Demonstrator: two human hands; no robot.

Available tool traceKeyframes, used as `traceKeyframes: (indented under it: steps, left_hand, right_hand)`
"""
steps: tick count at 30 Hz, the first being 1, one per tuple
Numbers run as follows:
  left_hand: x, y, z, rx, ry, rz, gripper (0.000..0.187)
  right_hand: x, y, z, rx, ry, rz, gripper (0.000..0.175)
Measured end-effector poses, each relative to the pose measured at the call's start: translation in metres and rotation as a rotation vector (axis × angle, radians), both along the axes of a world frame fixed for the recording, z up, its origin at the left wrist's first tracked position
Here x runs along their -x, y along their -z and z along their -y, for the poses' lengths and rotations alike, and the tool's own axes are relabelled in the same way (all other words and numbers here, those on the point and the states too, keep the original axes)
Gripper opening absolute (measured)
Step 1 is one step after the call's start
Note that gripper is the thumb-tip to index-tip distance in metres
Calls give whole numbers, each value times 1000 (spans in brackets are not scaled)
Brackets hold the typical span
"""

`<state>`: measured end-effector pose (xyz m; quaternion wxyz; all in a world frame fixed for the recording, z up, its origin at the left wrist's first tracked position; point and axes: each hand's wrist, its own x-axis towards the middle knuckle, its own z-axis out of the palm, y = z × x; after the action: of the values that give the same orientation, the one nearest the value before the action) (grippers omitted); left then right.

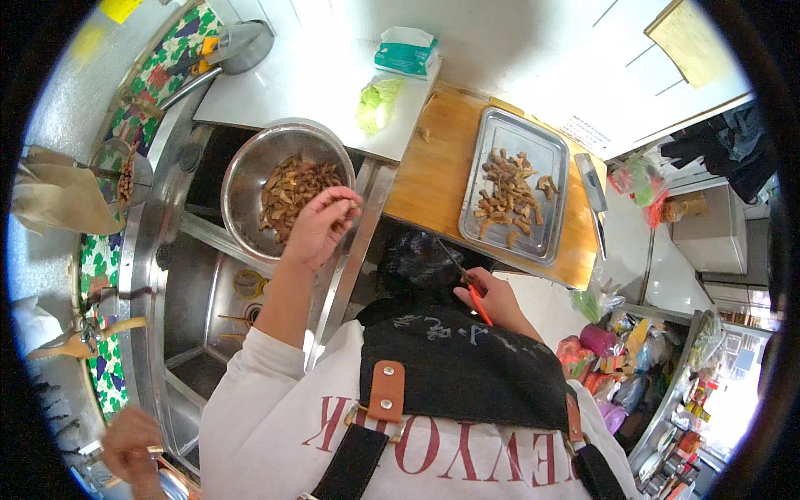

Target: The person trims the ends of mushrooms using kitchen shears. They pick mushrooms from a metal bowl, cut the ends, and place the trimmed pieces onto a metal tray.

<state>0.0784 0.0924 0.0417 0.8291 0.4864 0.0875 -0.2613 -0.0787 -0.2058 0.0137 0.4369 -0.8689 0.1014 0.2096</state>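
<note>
My left hand (pixel 322 228) is over the right rim of a steel mixing bowl (pixel 240 187). Its fingertips are pinched on what looks like a small food piece, mostly hidden. Brown cut food pieces (pixel 290 194), perhaps meat, lie heaped in the bowl. Lower right, in front of the black apron (pixel 462 375), my right hand (pixel 497 300) grips red-handled scissors (pixel 478 300), their blades pointing up and left. Beyond them, a steel tray (pixel 494 134) on a wooden board (pixel 431 162) bears more brown strips (pixel 509 190).
A cleaver (pixel 590 181) lies along the board's right side. Lettuce leaves (pixel 378 103) and a tissue pack (pixel 406 53) rest on the white counter (pixel 281 81). A steel sink (pixel 194 300) is at left. Another person's hand (pixel 131 437) shows at lower left. Bagged goods (pixel 619 356) crowd the right.
</note>
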Motion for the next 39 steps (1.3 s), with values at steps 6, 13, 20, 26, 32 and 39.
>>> traceKeyframes:
  steps: [6,13,20,26,32,39]
  left_hand:
    - [34,17,60,131,59,-161,12]
    - [63,45,89,35,69,-329,10]
    - [79,55,103,-97,134,-250,18]
    - [87,70,104,-164,215,-368,18]
    - [66,68,64,146,370,-378,10]
    - [-40,36,-29,-271,-4,-31,17]
  right_hand:
    - [-2,-12,-7,-3,31,-7,47]
    - [-1,-23,-6,27,-12,-40,47]
    - [-2,-17,-4,77,-33,-106,48]
    - [8,-1,4,84,-101,-148,43]
    - [20,17,17,62,-83,-152,45]
    - [27,29,18,66,-81,-145,43]
